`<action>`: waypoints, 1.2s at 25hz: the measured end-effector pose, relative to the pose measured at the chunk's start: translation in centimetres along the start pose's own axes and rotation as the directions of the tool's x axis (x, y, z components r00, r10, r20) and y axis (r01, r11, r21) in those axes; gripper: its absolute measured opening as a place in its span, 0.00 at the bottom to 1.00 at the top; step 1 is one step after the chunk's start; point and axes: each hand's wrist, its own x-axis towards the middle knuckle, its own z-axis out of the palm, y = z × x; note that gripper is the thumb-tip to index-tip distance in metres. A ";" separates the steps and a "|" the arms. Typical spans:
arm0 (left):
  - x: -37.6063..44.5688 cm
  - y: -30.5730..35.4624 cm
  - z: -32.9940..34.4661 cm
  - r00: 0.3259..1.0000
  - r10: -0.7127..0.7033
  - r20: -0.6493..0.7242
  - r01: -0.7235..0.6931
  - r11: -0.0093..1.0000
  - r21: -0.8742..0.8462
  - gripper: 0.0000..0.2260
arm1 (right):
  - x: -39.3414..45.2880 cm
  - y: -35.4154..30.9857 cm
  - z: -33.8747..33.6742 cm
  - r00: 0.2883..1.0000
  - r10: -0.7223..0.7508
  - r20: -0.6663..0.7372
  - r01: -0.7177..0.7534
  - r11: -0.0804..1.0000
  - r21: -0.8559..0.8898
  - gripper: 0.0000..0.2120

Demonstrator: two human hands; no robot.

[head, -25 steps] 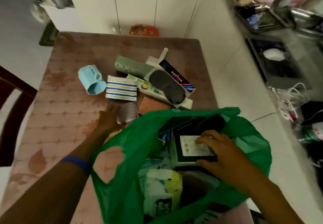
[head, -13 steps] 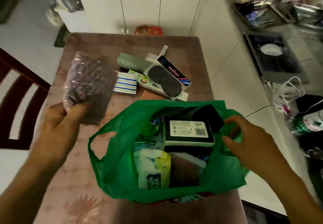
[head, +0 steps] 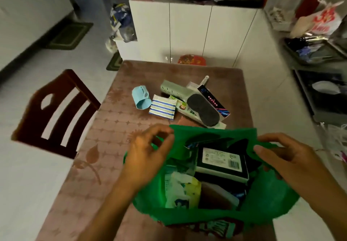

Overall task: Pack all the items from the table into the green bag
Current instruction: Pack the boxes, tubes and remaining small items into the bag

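Observation:
The green bag stands open at the near edge of the table. My left hand pinches its left rim and my right hand grips its right rim. Inside lie a black box with a white label, a white and yellow tissue pack and other packets. Behind the bag on the table are a light blue cup on its side, a blue-striped cloth, a pale green power strip, a dark eye mask lying on a long white box, and a dark printed box.
A dark wooden chair stands at the table's left side. White cabinets rise behind the table. A cluttered counter with a sink runs along the right. A small brown flat item lies just behind the bag's rim.
My left hand no longer holds the bubble-wrap packet, which is out of sight, and has come down onto the bag's left rim. My right hand has taken hold of the right rim.

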 end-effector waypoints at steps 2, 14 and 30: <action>3.5 -3.0 -1.5 0.996 -0.061 0.066 0.047 0.980 0.195 0.16 | 0.6 -0.6 1.6 1.000 -0.001 0.020 0.003 0.997 -0.071 0.13; 15.8 -15.7 7.4 0.832 -0.318 0.454 0.103 0.894 0.437 0.09 | 3.7 1.7 6.1 0.948 0.054 -0.313 -0.048 0.998 0.029 0.09; 9.4 -4.7 -0.7 0.951 -0.044 0.306 -0.015 0.983 0.185 0.03 | 1.0 2.1 2.9 0.976 -0.048 -0.211 0.086 0.981 0.175 0.13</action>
